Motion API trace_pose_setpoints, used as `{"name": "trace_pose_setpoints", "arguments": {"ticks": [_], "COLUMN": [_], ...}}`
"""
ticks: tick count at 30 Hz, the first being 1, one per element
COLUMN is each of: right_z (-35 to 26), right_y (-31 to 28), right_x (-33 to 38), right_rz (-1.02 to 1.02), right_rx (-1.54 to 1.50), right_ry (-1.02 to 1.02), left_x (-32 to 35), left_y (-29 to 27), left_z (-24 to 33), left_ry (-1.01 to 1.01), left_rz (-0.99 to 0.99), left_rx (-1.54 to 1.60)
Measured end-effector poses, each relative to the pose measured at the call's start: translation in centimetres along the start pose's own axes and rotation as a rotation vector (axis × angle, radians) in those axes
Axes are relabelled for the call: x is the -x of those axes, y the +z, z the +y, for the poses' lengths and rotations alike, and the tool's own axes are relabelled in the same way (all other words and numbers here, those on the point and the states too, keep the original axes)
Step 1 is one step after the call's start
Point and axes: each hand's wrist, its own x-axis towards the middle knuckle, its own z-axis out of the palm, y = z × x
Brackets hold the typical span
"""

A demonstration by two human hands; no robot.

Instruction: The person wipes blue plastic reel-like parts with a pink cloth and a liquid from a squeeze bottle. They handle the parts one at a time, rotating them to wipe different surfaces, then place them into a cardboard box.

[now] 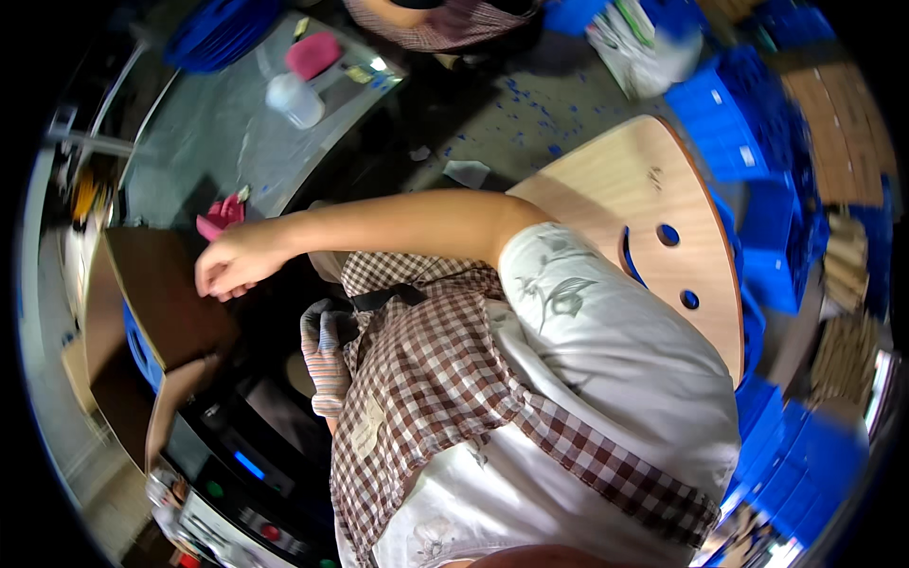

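My bare right hand (232, 267) reaches out to the left, close to the edge of an open cardboard box (170, 303). Its fingers are curled in, and no object shows in them. A bright pink cloth or glove (222, 214) lies just beyond that hand, at the edge of a grey-green table. Blue material (142, 346) shows inside the box. My left hand (327, 364), in a striped knitted glove with grey fingertips, is low in front of the brown checked apron (426, 364). Its fingers are blurred and partly hidden, so their grip cannot be made out.
The table (213, 133) carries a white bottle (295, 100), a pink item (312, 55) and a blue coil (220, 33). Below the box stands a dark machine with a lit blue display (249, 464). A wooden chair back (653, 208) and stacked blue crates (729, 123) are at the right.
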Motion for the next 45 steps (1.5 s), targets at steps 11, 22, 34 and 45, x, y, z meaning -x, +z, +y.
{"name": "trace_pose_setpoints", "arguments": {"ticks": [11,22,34,45], "right_z": [-5.1,-13.5,0.3,11.4], "right_y": [-13.5,4.2,24.5,32.8], "right_x": [-11.2,57.7,55.5,44.5], "right_rz": [0.047,1.345,1.675,1.150], "right_rx": [1.188,0.807,0.161,1.010], "right_ry": [0.061,1.003,1.433,1.630], "left_x": [-11.2,-17.9,-12.7,-14.1], "left_y": [-2.3,5.0,21.0,21.3], "left_z": [-5.3,0.2,14.6,7.6], "left_ry": [0.020,0.427,0.340,-0.257], "left_rz": [-0.592,-0.709,-1.800,-1.410], "left_rx": [-0.399,-0.531,-0.077,-0.466]}}
